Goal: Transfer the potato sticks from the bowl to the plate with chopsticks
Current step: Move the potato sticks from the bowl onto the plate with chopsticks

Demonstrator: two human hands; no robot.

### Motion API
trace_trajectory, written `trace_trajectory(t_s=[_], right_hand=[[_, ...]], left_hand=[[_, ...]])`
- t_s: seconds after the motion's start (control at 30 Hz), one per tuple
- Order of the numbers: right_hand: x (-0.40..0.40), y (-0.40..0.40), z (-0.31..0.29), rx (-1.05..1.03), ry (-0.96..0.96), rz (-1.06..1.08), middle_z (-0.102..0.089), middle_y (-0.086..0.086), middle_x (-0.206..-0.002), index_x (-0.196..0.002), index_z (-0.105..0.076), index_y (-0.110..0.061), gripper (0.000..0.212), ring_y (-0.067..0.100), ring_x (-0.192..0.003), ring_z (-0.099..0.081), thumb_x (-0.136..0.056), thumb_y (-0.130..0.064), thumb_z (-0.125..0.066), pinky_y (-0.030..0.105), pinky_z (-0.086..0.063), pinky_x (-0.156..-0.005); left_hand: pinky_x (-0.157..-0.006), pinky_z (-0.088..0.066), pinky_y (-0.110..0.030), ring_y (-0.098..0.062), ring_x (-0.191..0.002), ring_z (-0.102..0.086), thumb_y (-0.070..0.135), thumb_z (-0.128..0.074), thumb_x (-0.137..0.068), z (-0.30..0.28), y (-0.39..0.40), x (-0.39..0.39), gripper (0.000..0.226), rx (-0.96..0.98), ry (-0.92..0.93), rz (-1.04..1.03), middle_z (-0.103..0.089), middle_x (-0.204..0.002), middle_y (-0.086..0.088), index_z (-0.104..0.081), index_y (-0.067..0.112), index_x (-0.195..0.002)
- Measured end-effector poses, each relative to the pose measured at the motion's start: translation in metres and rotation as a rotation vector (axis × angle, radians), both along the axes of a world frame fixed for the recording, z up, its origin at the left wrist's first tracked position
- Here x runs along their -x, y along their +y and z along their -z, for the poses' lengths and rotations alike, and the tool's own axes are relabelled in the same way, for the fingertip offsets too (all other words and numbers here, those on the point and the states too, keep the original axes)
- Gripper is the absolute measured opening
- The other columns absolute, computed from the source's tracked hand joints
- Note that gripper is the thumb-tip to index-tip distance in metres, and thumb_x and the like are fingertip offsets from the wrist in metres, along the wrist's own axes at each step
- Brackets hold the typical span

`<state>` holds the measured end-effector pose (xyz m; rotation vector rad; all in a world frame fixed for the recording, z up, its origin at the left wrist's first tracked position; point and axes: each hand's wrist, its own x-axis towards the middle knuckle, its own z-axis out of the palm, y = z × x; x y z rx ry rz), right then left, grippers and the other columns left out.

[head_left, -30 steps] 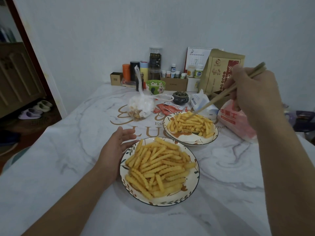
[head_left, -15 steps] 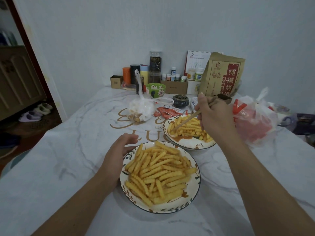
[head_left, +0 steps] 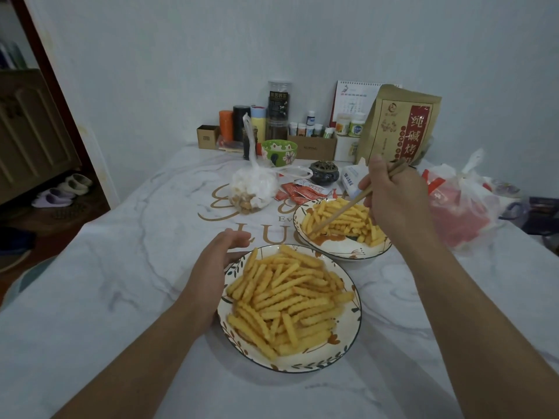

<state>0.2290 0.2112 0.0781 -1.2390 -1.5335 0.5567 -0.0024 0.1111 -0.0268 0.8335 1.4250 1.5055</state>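
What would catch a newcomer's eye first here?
The heaped potato sticks on the plate at centre front, with the left hand resting against its left rim. Just behind and to the right, the right hand holds chopsticks whose tips dip into the bowl of more sticks. Bottles, a green bowl and a brown bag crowd the far edge by the wall.

Single head-worn wide-angle view, facing forward and down over the table (head_left: pixel 121 297). Both forearms enter from the bottom edge; left hand (head_left: pixel 211 267) and right hand (head_left: pixel 390 201) sit mid-frame, close to the lens. Wall (head_left: pixel 272 40) well beyond the hands. Straight edges bow toward frame borders.
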Motion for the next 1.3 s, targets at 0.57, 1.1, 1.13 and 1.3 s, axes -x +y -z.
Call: trace_trajectory(t_s=[0.57, 1.1, 1.13, 1.3], right_hand=[[-0.022, 0.004, -0.002, 0.072, 0.258, 0.093, -0.056, 0.007, -0.057, -0.073, -0.065, -0.007, 0.043, 0.013, -0.037, -0.047, -0.104, -0.029, -0.043, 0.027, -0.040, -0.039], [-0.080, -0.108, 0.003, 0.037, 0.403, -0.251, -0.046, 0.010, -0.050, -0.056, -0.066, -0.016, 0.053, 0.025, -0.042, -0.035, -0.103, -0.013, -0.044, 0.027, -0.028, -0.041], [-0.079, -0.108, 0.002, 0.033, 0.399, -0.266, -0.045, 0.010, -0.049, -0.055, -0.066, -0.017, 0.054, 0.025, -0.043, -0.034, -0.104, -0.014, -0.044, 0.027, -0.026, -0.042], [-0.071, -0.098, 0.005, 0.058, 0.377, -0.368, -0.041, 0.042, -0.077, -0.059, -0.067, -0.017, 0.051, 0.025, -0.052, -0.029, -0.106, -0.016, -0.046, 0.033, -0.017, -0.047]], left_hand=[[-0.078, -0.056, -0.035, -0.020, -0.111, -0.070, 0.048, -0.044, -0.107, -0.002, -0.002, -0.001, 0.039, -0.019, -0.055, 0.022, -0.071, -0.124, 0.000, -0.074, 0.022, -0.107], [-0.074, -0.055, -0.033, -0.018, -0.106, -0.069, 0.045, -0.046, -0.108, -0.002, -0.007, -0.004, 0.037, -0.042, -0.057, 0.012, -0.070, -0.113, 0.005, -0.073, 0.021, -0.103], [-0.072, -0.055, -0.033, -0.018, -0.104, -0.069, 0.044, -0.045, -0.108, -0.002, -0.007, -0.005, 0.037, -0.042, -0.064, 0.005, -0.070, -0.111, 0.005, -0.072, 0.020, -0.102], [-0.084, -0.055, -0.039, -0.022, -0.104, -0.067, 0.047, -0.041, -0.110, -0.001, -0.006, -0.002, 0.046, -0.032, -0.058, 0.000, -0.070, -0.103, 0.002, -0.073, 0.017, -0.097]])
